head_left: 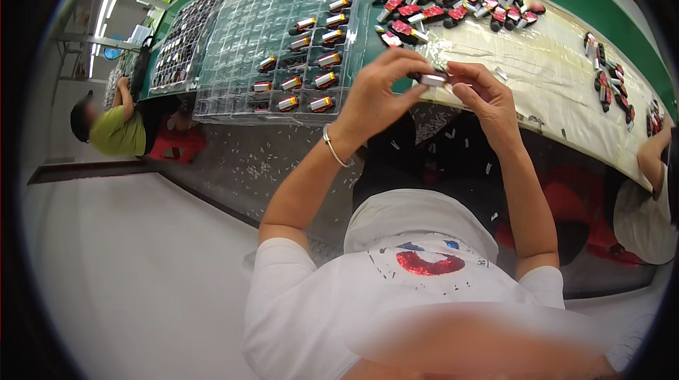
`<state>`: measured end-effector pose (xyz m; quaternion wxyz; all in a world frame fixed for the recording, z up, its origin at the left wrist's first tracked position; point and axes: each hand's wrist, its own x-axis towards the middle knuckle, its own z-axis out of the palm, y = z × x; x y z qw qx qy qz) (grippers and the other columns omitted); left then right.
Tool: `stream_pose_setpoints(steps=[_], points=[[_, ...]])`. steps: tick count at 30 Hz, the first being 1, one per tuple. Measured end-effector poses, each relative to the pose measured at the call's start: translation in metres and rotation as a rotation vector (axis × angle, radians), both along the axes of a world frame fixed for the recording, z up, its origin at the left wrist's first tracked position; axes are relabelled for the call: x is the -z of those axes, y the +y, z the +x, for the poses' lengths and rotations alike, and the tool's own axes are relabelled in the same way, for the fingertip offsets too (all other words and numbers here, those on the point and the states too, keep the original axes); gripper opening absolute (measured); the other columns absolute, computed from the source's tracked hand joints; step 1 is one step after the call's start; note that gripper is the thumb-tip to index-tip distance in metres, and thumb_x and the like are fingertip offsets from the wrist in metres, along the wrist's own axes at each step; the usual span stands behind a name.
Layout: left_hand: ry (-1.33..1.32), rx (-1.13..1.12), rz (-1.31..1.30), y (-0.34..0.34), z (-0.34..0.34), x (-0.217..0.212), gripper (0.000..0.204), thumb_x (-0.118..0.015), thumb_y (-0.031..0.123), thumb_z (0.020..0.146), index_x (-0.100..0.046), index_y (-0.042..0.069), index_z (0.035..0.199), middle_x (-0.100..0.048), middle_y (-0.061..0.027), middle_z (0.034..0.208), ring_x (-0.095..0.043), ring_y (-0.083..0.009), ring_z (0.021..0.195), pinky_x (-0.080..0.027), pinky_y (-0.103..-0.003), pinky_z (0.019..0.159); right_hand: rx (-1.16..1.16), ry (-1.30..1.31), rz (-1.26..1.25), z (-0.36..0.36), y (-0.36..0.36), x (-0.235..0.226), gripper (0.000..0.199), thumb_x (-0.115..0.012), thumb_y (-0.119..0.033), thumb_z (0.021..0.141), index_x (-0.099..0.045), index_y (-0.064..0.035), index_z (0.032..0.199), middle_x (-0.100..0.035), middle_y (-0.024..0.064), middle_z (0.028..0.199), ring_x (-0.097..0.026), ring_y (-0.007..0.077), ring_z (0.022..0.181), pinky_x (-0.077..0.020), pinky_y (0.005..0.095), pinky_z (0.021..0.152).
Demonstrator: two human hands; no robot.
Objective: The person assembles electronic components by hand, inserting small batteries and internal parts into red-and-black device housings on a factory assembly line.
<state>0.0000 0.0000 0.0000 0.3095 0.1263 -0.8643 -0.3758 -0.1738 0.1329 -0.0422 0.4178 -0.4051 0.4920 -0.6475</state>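
My left hand (385,86) and my right hand (488,97) meet above the near edge of the bench. Between their fingertips is a small black device with a silver battery cell (433,80). The left fingers pinch its left end, and the right thumb and fingers close on its right end. Fingers hide part of it. To the left stands a clear plastic compartment tray (237,47), with similar devices bearing silver cells (325,60) in its right-hand columns. Beyond my hands lies a loose pile of black devices with red labels and silver cells (453,1).
A second tray (185,44), full of small parts, stands farther left. More devices (612,79) lie on the pale bench cover (552,76) at right, near another person's arm (652,153). A person in a green shirt (117,129) sits far left. White scraps litter the floor (262,168).
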Motion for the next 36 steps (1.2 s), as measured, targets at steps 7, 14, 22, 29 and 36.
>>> stream_pose_setpoints(steps=[7, 14, 22, 29, 36], points=[[0.121, -0.592, 0.045, -0.161, 0.05, 0.027, 0.024, -0.076, 0.015, 0.078, -0.072, 0.003, 0.098, -0.064, -0.0047, 0.083, -0.059, -0.0114, 0.071, -0.048, -0.025, 0.064, 0.234, 0.121, 0.046, -0.031, 0.015, 0.004, 0.027, -0.063, -0.011, 0.093, -0.064, -0.0027, 0.119, -0.064, 0.0048, 0.11, -0.061, 0.01, 0.098, -0.0489, 0.0222, 0.084], [-0.257, -0.588, -0.471, -0.25, 0.042, 0.039, 0.024, -0.071, 0.024, 0.077, -0.074, 0.01, 0.096, -0.071, -0.0109, 0.095, -0.067, -0.0288, 0.09, -0.051, -0.038, 0.08, 0.441, 0.124, 0.089, -0.068, 0.046, 0.004, 0.027, -0.061, -0.014, 0.094, -0.065, -0.0003, 0.117, -0.068, 0.0081, 0.103, -0.063, 0.0112, 0.092, -0.0513, 0.0247, 0.084], [-0.544, -0.541, -0.582, -0.275, 0.057, 0.038, 0.023, -0.068, 0.018, 0.079, -0.071, 0.011, 0.101, -0.066, -0.0093, 0.109, -0.063, -0.029, 0.1, -0.049, -0.04, 0.086, 0.828, 0.677, 0.109, -0.149, 0.105, 0.001, 0.021, -0.066, -0.015, 0.09, -0.07, -0.0041, 0.107, -0.068, 0.0045, 0.099, -0.062, 0.0137, 0.094, -0.048, 0.028, 0.086], [-0.29, -0.477, -0.34, -0.207, 0.022, 0.009, 0.035, -0.065, 0.014, 0.085, -0.064, 0.012, 0.121, -0.064, -0.0081, 0.115, -0.062, -0.0248, 0.103, -0.049, -0.036, 0.089, 1.104, 1.403, 0.342, -0.287, 0.167, 0.011, 0.05, -0.069, -0.047, 0.083, -0.064, -0.018, 0.124, -0.053, 0.013, 0.133, -0.048, 0.0296, 0.124, -0.0382, 0.0416, 0.104], [-0.191, -0.052, 0.147, -0.078, -0.033, -0.013, 0.023, -0.065, 0.007, 0.088, -0.068, 0.003, 0.111, -0.069, -0.0033, 0.103, -0.063, -0.011, 0.092, -0.048, -0.026, 0.084, 0.903, 1.411, 0.547, -0.366, 0.163, 0.019, 0.078, -0.052, -0.075, 0.079, -0.047, -0.0292, 0.141, -0.035, 0.0108, 0.151, -0.033, 0.031, 0.139, -0.0275, 0.0455, 0.114]])
